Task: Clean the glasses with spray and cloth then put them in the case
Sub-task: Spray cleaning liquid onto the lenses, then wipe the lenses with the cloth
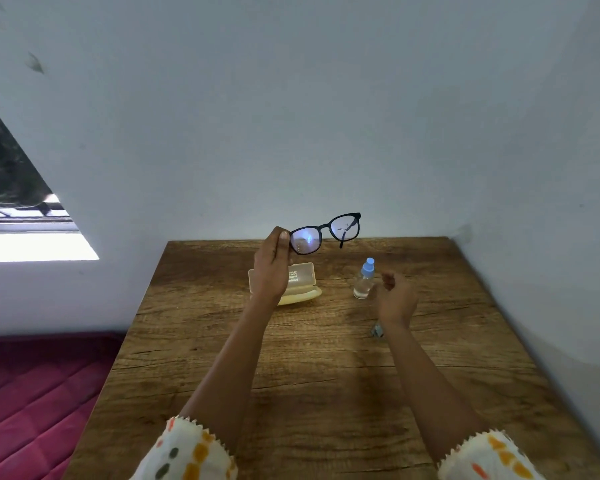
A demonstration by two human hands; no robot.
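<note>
Black-framed glasses (326,232) are lifted above the far edge of the wooden table (309,358), lenses facing me. My left hand (271,268) pinches them at the left end of the frame. Under that hand an open pale-yellow case (303,278) lies on the table, partly hidden. A small clear spray bottle (364,278) with a blue cap stands upright to the right of the case. My right hand (395,299) hovers just right of the bottle, fingers loosely curled and holding nothing. A small grey thing (377,330), perhaps the cloth, peeks out beside my right wrist.
A pale wall rises directly behind the table and along its right side. A red quilted mattress (32,393) lies lower left, beside the table's left edge. A window (21,209) is at the left.
</note>
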